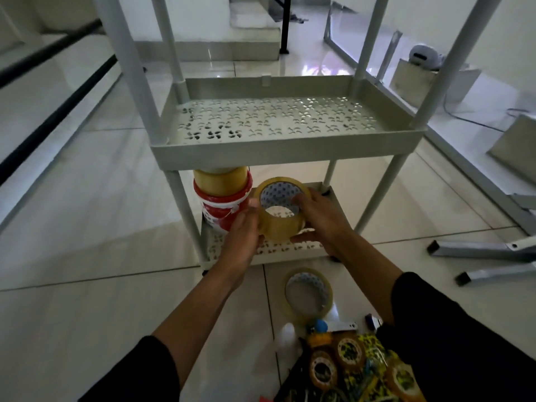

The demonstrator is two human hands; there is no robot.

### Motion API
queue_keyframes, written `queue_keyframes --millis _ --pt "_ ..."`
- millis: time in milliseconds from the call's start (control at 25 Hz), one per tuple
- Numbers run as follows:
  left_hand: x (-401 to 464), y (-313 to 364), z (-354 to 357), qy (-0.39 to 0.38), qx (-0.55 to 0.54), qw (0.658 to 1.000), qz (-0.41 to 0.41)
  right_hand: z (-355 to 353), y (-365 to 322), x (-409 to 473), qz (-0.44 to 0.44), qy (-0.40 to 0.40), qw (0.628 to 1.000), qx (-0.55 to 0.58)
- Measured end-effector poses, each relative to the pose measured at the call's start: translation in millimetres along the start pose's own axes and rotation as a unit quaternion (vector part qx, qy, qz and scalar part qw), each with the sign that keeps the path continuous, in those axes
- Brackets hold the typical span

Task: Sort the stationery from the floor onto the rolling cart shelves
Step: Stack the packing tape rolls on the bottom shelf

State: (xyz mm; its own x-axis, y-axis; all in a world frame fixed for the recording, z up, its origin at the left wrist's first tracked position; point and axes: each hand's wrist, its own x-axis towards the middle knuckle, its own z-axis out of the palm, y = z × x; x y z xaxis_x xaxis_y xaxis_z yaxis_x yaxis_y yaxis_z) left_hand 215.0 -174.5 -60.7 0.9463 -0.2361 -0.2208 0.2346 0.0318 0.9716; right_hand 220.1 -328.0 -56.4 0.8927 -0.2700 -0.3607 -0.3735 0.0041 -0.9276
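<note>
Both my hands hold a stack of clear packing tape rolls (280, 224) just above the cart's bottom shelf (290, 250). My left hand (242, 236) grips the stack's left side, and my right hand (322, 221) grips its right side with fingers hooked into the upper roll's core. At the shelf's left stands a stack of a tan tape roll (220, 181) on a red-and-white one (222, 210). Another clear tape roll (308, 295) lies on the floor near me. Small tape rolls (333, 364), a glue bottle (285, 333) and other stationery lie at the bottom.
The cart's perforated middle shelf (278, 146) holds nothing visible. White cart legs (185, 216) frame the bottom shelf. Metal table legs (478, 250) lie on the tiled floor to the right. A cardboard box (414, 79) sits at the far right.
</note>
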Motion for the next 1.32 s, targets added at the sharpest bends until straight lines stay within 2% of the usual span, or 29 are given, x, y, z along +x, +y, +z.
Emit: queue_keyframes --millis 240,440,560,640,720,840,920,1000,1120,1320 --pt "45.5 -25.9 0.5 0.017 0.082 0.996 -0.019 6.4 18.6 39.4 -0.001 0.019 1.0 -0.016" --pt "55.6 -37.4 -2.9 0.025 0.088 0.995 -0.026 15.7 26.3 53.2 -0.026 0.054 0.993 -0.101" --pt "49.3 -35.7 -4.2 0.029 0.096 0.995 -0.012 16.7 30.4 47.1 -0.007 0.049 0.998 -0.05" --pt "37.3 -31.4 -4.8 0.035 0.142 0.989 0.014 8.6 35.1 38.3 -0.012 0.023 1.0 0.005" --pt "21.6 -29.4 -8.2 0.037 0.266 0.961 0.063 -0.5 42.2 28.7 -0.044 -0.012 0.999 -0.008" --pt "7.7 -45.6 -14.9 0.012 0.433 0.891 0.139 1.6 53.4 25.0 -0.173 -0.002 0.976 -0.131" --pt "5.0 -60.1 -18.8 -0.006 0.473 0.863 0.175 9.4 59.1 28.7 -0.233 0.017 0.951 -0.203" --pt "6.4 -69.5 -22.2 -0.019 0.501 0.841 0.204 14.3 59.0 31.3 -0.248 0.047 0.938 -0.235" --pt "9.6 -75.2 -24.5 -0.01 0.512 0.831 0.219 16.8 59.2 34.7 -0.249 0.078 0.935 -0.24" --pt "12.3 -77.2 -21.5 0.007 0.501 0.834 0.23 26.8 52.7 43.1 -0.24 0.093 0.932 -0.254"
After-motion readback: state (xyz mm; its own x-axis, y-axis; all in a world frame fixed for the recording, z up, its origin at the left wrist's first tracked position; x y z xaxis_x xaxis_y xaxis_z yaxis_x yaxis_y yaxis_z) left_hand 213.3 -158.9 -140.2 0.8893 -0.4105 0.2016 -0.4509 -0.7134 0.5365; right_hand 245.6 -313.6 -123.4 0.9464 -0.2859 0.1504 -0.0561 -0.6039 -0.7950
